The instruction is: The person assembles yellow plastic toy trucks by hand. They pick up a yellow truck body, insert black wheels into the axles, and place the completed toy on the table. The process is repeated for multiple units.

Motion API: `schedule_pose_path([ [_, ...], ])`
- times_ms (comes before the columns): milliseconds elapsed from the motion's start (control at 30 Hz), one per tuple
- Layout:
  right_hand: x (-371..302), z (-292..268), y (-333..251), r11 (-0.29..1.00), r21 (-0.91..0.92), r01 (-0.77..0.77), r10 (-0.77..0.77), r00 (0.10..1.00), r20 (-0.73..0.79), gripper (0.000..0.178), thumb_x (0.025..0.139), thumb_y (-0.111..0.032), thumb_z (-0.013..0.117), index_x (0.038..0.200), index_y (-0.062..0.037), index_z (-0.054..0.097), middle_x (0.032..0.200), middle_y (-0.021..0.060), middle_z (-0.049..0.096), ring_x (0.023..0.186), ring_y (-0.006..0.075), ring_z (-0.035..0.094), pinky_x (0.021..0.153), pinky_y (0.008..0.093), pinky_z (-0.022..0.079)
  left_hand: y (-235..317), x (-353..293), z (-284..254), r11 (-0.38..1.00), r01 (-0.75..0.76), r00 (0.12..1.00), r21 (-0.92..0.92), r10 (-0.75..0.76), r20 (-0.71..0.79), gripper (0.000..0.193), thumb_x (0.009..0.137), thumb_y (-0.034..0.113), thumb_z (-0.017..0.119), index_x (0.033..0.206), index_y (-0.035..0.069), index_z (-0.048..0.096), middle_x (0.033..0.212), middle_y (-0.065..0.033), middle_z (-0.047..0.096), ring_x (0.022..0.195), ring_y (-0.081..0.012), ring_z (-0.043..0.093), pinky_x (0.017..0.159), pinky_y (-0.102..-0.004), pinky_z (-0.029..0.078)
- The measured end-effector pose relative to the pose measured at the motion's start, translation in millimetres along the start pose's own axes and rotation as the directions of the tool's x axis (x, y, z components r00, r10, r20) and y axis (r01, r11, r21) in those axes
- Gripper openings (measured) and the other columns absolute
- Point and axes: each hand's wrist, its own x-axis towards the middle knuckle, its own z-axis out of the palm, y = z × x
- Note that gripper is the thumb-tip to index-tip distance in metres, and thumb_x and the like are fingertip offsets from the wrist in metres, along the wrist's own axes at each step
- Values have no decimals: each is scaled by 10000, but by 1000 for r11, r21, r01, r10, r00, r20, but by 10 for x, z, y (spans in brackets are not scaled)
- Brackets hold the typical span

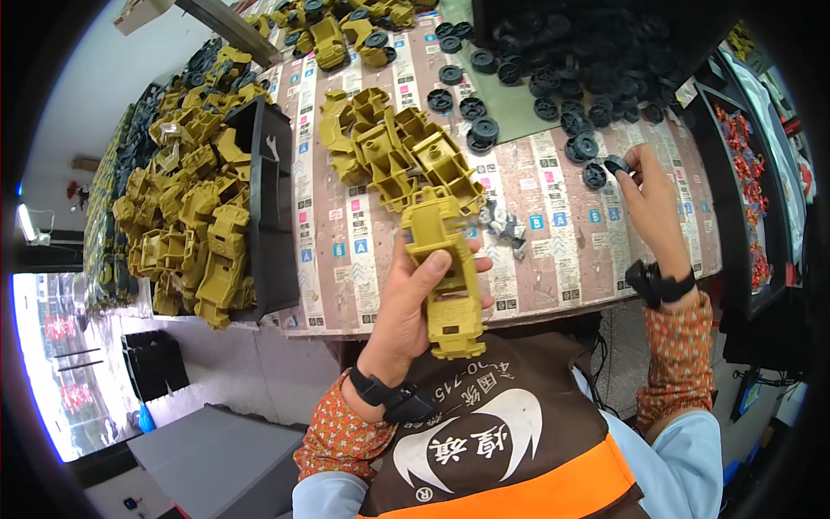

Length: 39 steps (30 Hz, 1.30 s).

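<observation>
A yellow plastic toy vehicle body [443,285] is gripped in my left hand [406,294], thumb on top and fingers wrapped round its far side. It is held over the table's front edge. To the right, my right hand [647,195] pinches a small black toy wheel [616,164] between thumb and fingers. Just left of that hand, another black wheel [594,176] lies on the table. Beyond my left hand sits a group of yellow vehicle bodies [380,147], some with their hollow sides up. Small grey and white pieces [503,227] lie beside the held body.
A black bin [275,208] heaped with yellow bodies stands at the left. Many black wheels [553,82] spread over the far right of the paper-covered table [553,259]. More yellow bodies with wheels [333,39] lie at the back. A dark tray [722,104] holds red pieces at the right.
</observation>
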Motion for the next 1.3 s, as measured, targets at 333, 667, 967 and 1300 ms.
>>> schedule_pose_path([
  [333, -668, 659, -1186, 687, 703, -183, -9, 966, 260, 219, 972, -3, 607, 1188, 23, 637, 858, 66, 716, 736, 81, 673, 661, 250, 551, -122, -47, 117, 998, 25, 1000, 53, -25, -5, 709, 1015, 191, 668, 1548, 269, 207, 1323, -163, 557, 1129, -331, 674, 773, -500, 676],
  [667, -850, 796, -1280, 654, 726, -214, -3, 958, 285, 268, 963, -6, 637, 1227, 37, 624, 907, 111, 729, 769, 117, 710, 663, 278, 583, -239, -83, 128, 979, -76, 997, 190, 75, 13, 758, 1025, 72, 614, 1585, 272, 143, 1417, -117, 485, 1175, -265, 643, 822, -443, 660],
  [967, -1050, 823, -1262, 819, 552, 154, -219, 974, 54, 412, 833, 69, 552, 1241, 45, 599, 960, 206, 688, 863, 287, 730, 748, 357, 579, -354, -23, 5, 816, -249, 968, 522, 223, 113, 768, 1026, 47, 615, 1580, 177, 100, 1445, -108, 438, 1315, -205, 495, 1085, -370, 461],
  [1300, -1059, 730, -1208, 751, 661, 10, -167, 970, 174, 456, 753, 77, 498, 1200, 55, 588, 992, 214, 693, 865, 319, 737, 773, 358, 582, -380, -15, -39, 724, -246, 968, 644, 159, 192, 791, 1007, 28, 622, 1563, 135, 70, 1458, -139, 412, 1332, -227, 476, 1122, -395, 418],
])
